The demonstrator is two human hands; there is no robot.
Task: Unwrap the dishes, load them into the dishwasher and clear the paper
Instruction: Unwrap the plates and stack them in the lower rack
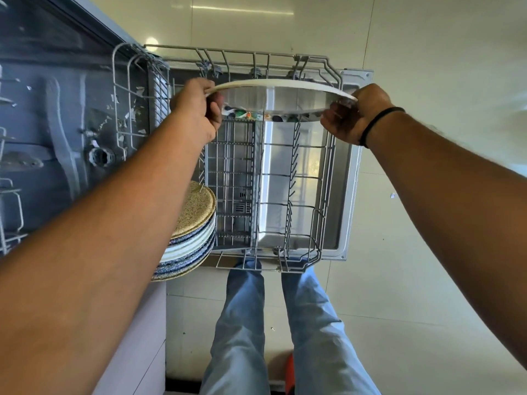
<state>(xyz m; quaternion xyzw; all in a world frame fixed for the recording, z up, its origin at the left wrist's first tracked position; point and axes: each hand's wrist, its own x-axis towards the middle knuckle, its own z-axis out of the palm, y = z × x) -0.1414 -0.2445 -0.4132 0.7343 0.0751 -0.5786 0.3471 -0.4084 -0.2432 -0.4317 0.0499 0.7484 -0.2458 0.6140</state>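
Over the pulled-out lower dishwasher rack (288, 195), I hold a large round plate (281, 94) edge-up near twelve o'clock, my left hand (196, 109) and right hand (356, 115) each gripping opposite rims. It looks stiff, glazed, probably slippery and breakable (the rims seem the safest hold). More stacked plates (191, 232) wait at eight o'clock.

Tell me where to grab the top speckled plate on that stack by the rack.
Take the speckled plate by its rim on the rack-facing edge, coming from the right. It lies flat atop the stack, so only the overhanging rim offers purchase; the left forearm hides its other side.
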